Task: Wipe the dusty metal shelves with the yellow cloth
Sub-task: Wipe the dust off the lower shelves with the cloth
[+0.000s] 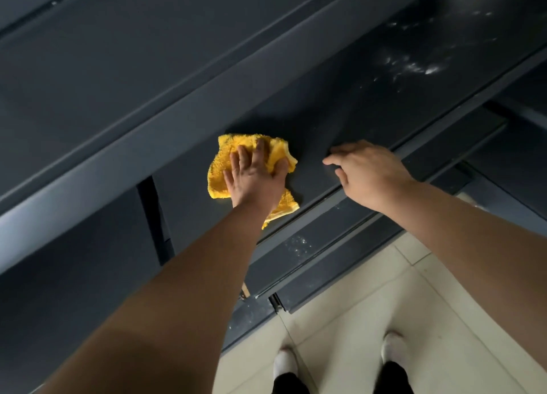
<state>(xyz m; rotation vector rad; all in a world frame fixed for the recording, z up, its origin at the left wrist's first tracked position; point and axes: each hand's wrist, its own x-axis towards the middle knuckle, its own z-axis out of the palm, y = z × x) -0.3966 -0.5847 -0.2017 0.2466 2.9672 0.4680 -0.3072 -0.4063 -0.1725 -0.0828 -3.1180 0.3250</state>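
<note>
Pressing down on the yellow cloth (pixel 217 177), the person's left hand (pixel 254 177) lies spread with straight fingers on top of it. The thumb sits against a fold at the cloth's right edge, so the hand pins the cloth rather than bunching it. The cloth lies crumpled but flat on the dark metal shelf (pixel 340 115), close to the shelf's front lip.

To the right of the cloth, and apart from it, the right hand (pixel 367 171) rests on the same shelf near the front lip. Its fingers are loosely bent and hold nothing.

The shelf's long axis runs from the cloth up and to the right in the head view. The relation that matters lies along that line: a patch of white dust (pixel 420 64) sits well to the right of the cloth and beyond the right hand. The right hand therefore lies between the cloth and the dirtiest stretch.

The likely next stroke is a rightward sweep along the shelf's length. The left hand is the one on the cloth, but the right hand is nearer the dust, so the right hand probably has to lift or slide away first.

Below the cloth, a lower rail (pixel 299 242) also carries pale specks, which suggests more wiping remains.
</note>
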